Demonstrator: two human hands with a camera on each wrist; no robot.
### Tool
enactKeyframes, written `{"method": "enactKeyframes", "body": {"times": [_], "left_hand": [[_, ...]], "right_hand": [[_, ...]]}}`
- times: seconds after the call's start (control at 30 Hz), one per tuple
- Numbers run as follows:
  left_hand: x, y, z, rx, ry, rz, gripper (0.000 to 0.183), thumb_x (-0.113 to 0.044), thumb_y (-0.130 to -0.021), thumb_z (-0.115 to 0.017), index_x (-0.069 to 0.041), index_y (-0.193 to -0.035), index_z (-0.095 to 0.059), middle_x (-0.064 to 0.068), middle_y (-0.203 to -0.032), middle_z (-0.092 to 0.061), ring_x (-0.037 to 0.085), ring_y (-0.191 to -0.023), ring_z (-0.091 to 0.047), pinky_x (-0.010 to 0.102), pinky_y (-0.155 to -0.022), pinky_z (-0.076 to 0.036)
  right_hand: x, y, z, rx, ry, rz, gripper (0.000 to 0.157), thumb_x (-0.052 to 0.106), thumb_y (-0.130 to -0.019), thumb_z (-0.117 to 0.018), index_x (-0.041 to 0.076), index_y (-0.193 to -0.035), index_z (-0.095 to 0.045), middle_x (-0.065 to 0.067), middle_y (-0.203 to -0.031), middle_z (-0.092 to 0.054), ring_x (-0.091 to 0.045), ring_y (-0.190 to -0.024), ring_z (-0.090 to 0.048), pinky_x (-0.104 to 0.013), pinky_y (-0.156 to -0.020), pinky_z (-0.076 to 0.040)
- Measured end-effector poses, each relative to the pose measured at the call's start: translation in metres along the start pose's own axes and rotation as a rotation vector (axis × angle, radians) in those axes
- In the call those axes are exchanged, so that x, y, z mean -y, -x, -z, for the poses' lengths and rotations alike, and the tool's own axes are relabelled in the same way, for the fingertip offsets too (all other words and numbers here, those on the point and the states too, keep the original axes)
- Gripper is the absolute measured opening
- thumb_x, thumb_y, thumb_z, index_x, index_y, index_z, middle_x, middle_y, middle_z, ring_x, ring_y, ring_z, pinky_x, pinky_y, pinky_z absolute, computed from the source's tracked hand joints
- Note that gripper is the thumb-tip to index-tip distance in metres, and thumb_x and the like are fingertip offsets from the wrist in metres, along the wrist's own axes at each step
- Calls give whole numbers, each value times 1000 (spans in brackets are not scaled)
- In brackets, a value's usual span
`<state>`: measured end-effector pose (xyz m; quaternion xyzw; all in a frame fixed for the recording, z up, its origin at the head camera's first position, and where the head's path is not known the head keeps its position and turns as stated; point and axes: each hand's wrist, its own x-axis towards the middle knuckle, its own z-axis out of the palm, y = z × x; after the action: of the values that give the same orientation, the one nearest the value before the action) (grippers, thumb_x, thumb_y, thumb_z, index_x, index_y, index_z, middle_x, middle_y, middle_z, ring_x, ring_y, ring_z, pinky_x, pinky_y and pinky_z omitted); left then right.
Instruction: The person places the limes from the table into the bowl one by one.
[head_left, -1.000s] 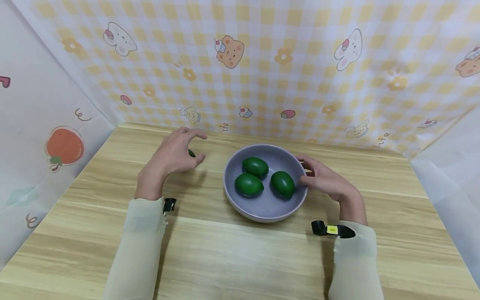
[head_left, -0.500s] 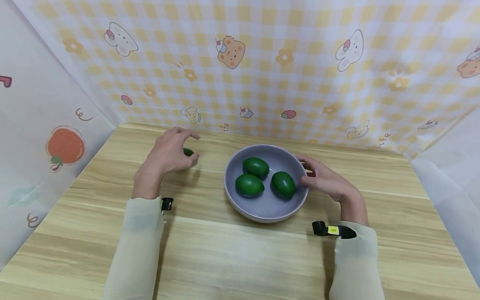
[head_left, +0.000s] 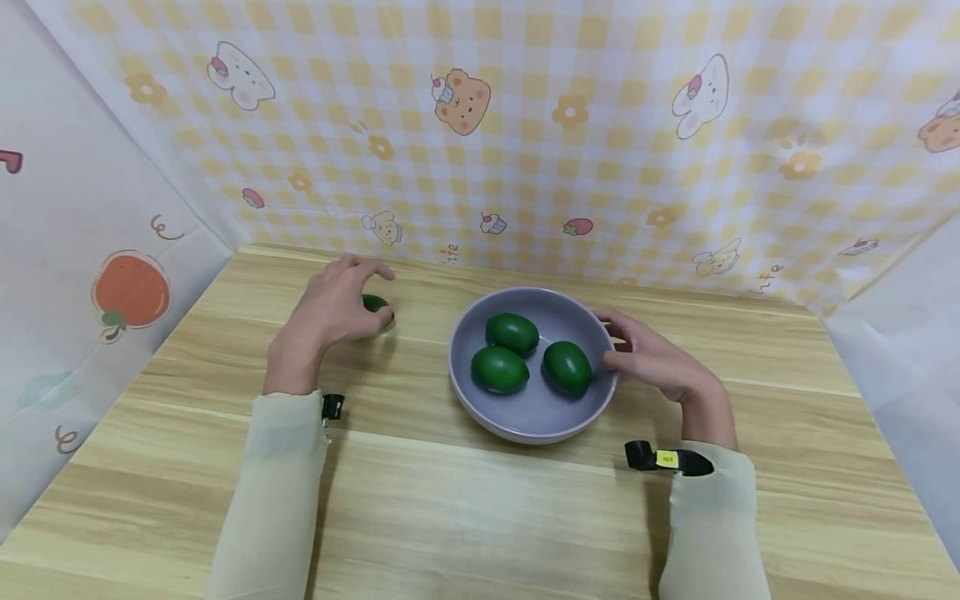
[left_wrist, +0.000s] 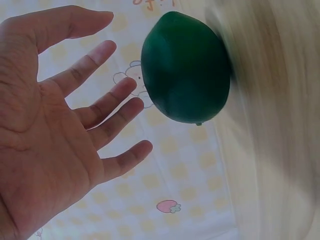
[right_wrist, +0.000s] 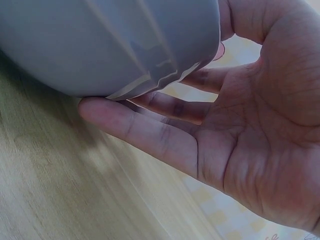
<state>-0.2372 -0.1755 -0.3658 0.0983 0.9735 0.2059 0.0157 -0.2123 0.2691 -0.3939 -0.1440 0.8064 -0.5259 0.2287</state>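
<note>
In the head view a lilac-grey bowl stands mid-table with three green limes in it: a rear lime, a front lime and a right-hand lime. My right hand holds the bowl's right side, thumb at the rim. The right wrist view shows the fingers of that hand against the bowl's lower wall. To the left, my left hand arches over another lime lying on the table. Its spread fingers stand apart from that lime in the left wrist view.
The wood-grain table ends at a yellow-checked cloth wall behind. A white printed sheet closes off the left side, and a white sheet the right. Black wrist cameras sit on both cuffs.
My left hand has shifted a little left, bringing thumb and fingers over the loose lime. The right hand, the bowl and the limes in it have kept their places.
</note>
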Motion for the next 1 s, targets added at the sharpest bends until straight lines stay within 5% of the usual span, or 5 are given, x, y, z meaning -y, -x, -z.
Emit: {"method": "enactKeyframes", "body": {"times": [0.53,1.0], "left_hand": [[13,-1,-2,53,47,56,53,-25,-94,-68,-13,-144,-59,22,-157,-43,49,-144,-38,76,-112,-34],[17,1,-2,70,78,65,54,-20,-93,-69,-7,-144,-58,27,-158,-41,45,-147,-36,64,-113,-42]], "right_hand": [[3,1,1,0,17,-6,65,3,-97,-55,6,-159,-37,-28,-157,-45,-44,-135,-54,-43,-94,-62],[2,-1,0,4,9,-11,66,2,-97,-55,6,-160,-36,-28,-157,-44,-44,-136,-53,-41,-93,-62]]}}
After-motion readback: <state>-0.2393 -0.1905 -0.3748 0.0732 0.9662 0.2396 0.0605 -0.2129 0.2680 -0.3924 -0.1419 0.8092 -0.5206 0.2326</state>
